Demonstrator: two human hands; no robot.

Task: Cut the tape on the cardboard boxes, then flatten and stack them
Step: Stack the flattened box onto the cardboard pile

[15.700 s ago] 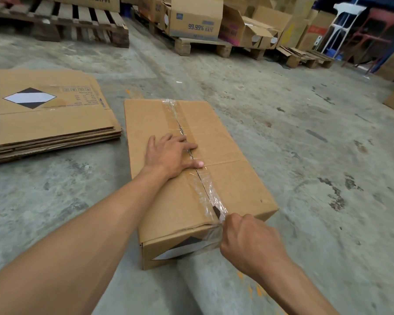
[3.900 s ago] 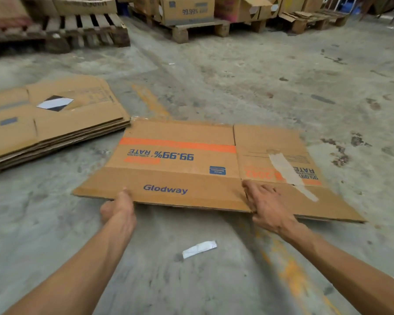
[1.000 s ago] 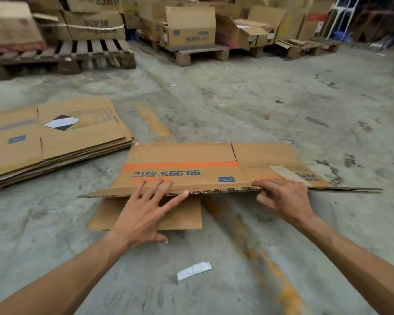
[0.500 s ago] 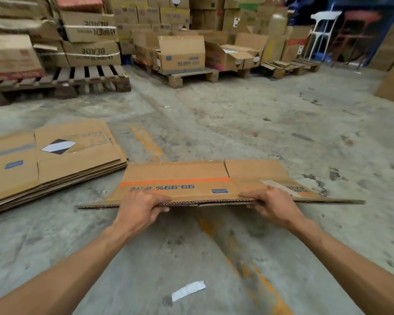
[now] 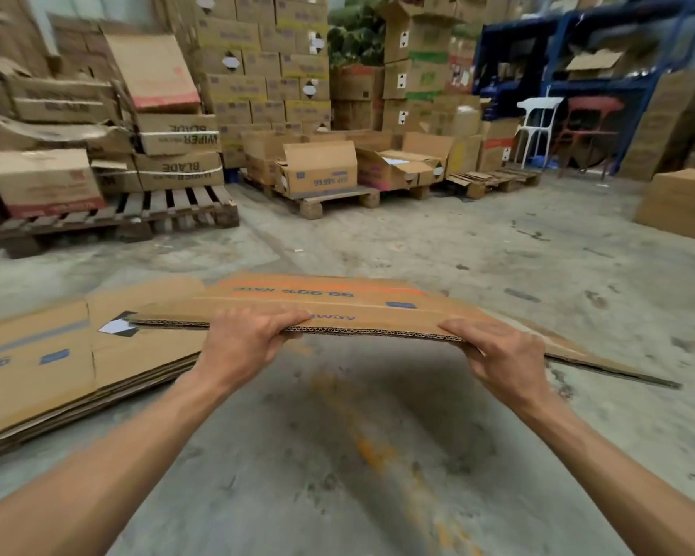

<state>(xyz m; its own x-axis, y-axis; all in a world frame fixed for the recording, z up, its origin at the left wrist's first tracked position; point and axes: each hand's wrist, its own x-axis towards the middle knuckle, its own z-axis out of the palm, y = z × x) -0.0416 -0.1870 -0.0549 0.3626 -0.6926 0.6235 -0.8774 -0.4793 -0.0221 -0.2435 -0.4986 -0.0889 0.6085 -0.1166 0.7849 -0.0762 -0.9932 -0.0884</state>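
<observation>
A flattened brown cardboard box (image 5: 378, 311) with an orange stripe and blue print hangs level above the concrete floor. My left hand (image 5: 249, 339) grips its near edge on the left, fingers curled over the top. My right hand (image 5: 502, 351) grips the same edge further right. The box's left corner overlaps the pile of flattened boxes (image 5: 57, 363) that lies on the floor at the left, with a black-and-white diamond label showing.
Wooden pallets (image 5: 137, 214) loaded with boxes stand at the back left and centre. Open boxes (image 5: 318, 170) sit on another pallet. A white chair (image 5: 538, 122) and blue racking are at the back right. A large box (image 5: 683, 202) stands at the right.
The flat box has come up off the floor and shifted left toward the pile. Both hands now grip its near edge, and my view has lifted toward the back of the warehouse.
</observation>
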